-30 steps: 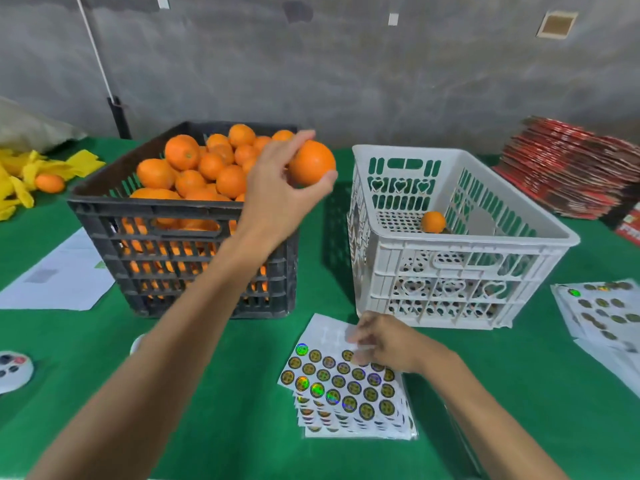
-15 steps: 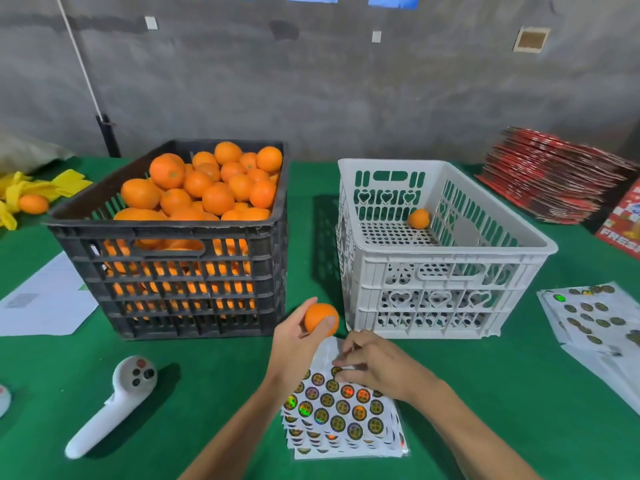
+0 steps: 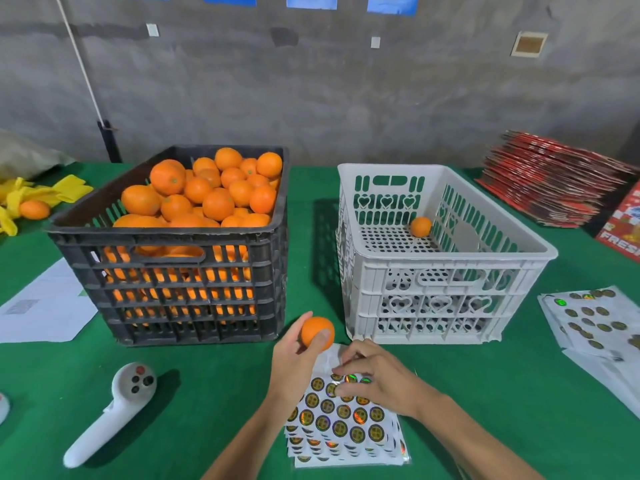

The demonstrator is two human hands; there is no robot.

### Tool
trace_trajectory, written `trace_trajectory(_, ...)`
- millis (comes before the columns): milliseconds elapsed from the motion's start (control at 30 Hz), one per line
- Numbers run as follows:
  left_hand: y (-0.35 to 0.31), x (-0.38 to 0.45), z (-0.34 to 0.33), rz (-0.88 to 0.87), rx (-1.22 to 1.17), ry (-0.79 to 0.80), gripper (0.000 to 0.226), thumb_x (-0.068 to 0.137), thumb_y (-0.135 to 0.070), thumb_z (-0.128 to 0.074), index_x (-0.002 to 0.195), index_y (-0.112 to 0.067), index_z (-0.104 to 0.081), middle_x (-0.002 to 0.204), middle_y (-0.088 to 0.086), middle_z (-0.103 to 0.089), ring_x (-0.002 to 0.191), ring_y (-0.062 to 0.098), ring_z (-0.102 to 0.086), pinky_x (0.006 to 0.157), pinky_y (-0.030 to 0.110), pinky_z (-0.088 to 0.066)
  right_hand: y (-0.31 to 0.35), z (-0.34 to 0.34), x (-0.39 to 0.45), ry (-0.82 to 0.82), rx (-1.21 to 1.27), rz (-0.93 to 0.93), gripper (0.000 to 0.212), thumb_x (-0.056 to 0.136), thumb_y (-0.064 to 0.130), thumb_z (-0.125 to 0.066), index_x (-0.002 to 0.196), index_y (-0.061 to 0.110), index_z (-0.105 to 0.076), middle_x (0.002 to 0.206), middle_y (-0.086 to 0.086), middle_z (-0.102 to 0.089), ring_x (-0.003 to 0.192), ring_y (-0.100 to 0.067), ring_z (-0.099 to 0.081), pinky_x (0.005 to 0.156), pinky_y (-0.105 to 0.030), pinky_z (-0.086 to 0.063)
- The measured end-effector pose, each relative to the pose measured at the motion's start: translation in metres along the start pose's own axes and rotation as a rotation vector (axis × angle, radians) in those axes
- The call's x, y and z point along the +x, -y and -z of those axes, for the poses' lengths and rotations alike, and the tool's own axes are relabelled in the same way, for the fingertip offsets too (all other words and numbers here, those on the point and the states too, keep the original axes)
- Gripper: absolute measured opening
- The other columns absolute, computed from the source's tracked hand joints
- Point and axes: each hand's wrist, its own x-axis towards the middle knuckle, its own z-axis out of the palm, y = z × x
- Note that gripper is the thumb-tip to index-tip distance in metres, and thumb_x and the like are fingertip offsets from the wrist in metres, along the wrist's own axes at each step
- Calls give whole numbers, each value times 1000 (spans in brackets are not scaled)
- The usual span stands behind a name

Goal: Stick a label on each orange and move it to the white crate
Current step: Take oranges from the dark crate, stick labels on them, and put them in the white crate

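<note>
My left hand (image 3: 294, 358) grips an orange (image 3: 317, 332) just above the green table, between the two crates' front corners. My right hand (image 3: 374, 377) lies on a stack of sticker sheets (image 3: 346, 424), its fingertips curled on the round gold labels near the sheet's top edge. Whether a label is pinched I cannot tell. The black crate (image 3: 180, 282) at left is heaped with oranges (image 3: 207, 192). Inside the white crate (image 3: 440, 289) at right lies one orange (image 3: 420, 226) at the back.
A white handheld controller (image 3: 114, 410) lies at front left. White paper (image 3: 45, 306) sits left of the black crate. More sticker sheets (image 3: 595, 320) lie at right, red cartons (image 3: 550, 188) at back right. Yellow cloth (image 3: 41, 195) and a loose orange (image 3: 34, 209) rest at far left.
My left hand carried the orange from above the black crate down to the table front beside the sticker sheets. My right hand stayed on the sheets, fingers working at the labels.
</note>
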Motion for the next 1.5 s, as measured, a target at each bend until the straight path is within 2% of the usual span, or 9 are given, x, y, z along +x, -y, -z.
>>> trace_trajectory(133,0,-1,0,-17,5,-11,49,90,-31,-80,135,-32,-62,116,-14,-70,98,-9,-68,77,5,-49,-1,-4,5,-43,43,-8,29,93,46,-71,111,25,-80,104,13,-61,102,-6,-53,91,-23,-45)
trace_trajectory(333,3,-1,1,-15,-3,-5,51,91,-32,-79,138,-29,-61,117,-9,-72,98,-4,-70,78,7,-51,-2,-10,6,-77,101,-45,22,97,40,-67,106,25,-80,102,10,-63,102,-9,-58,94,-34,-49)
trace_trajectory(433,3,-2,2,-21,-15,-9,51,90,-35,-79,137,-32,-61,116,-10,-73,99,-2,-71,79,8,-51,-3,-10,5,-12,75,-35,32,93,48,-71,115,26,-77,102,18,-57,103,-7,-55,93,-33,-51)
trace_trajectory(500,4,-2,3,-25,-16,-14,49,90,-37,-79,135,-35,-62,116,-12,-73,100,-2,-71,80,8,-51,-4,-9,5,53,114,-98,53,86,54,-76,129,25,-71,107,20,-51,109,-6,-52,96,-31,-52)
trace_trajectory(600,4,-4,4,-29,-27,-28,45,90,-36,-79,131,-40,-61,114,-14,-72,100,-2,-71,80,8,-51,-8,-11,5,58,19,-111,64,83,60,-74,137,27,-65,112,18,-48,115,-7,-48,104,-32,-45)
trace_trajectory(800,6,-10,3,-33,-78,-85,44,92,-33,-78,133,-36,-61,113,-12,-71,99,0,-71,80,10,-52,-6,-20,8,-85,-29,-100,38,85,58,-72,118,40,-74,107,19,-54,110,1,-46,106,-32,-35)
trace_trajectory(1000,3,-12,6,-45,-97,-130,44,94,-34,-76,133,-40,-58,116,-10,-71,100,1,-71,79,10,-52,4,-16,22,-63,-60,-60,25,92,45,-72,110,29,-77,105,15,-62,103,-7,-51,104,-34,-37)
trace_trajectory(1233,4,-12,8,-31,-101,-140,42,94,-36,-75,130,-47,-57,120,-10,-69,104,2,-70,82,15,-53,10,-20,16,-7,-104,-52,58,81,71,-68,125,32,-70,104,21,-53,104,-3,-49,95,-25,-42)
trace_trajectory(1500,3,-13,9,-5,-63,-135,49,96,-37,-73,140,-36,-54,122,-6,-65,99,-3,-68,78,7,-50,-9,-11,5,34,50,-161,34,90,43,-74,121,29,-73,113,13,-58,116,-3,-52,108,-28,-43)
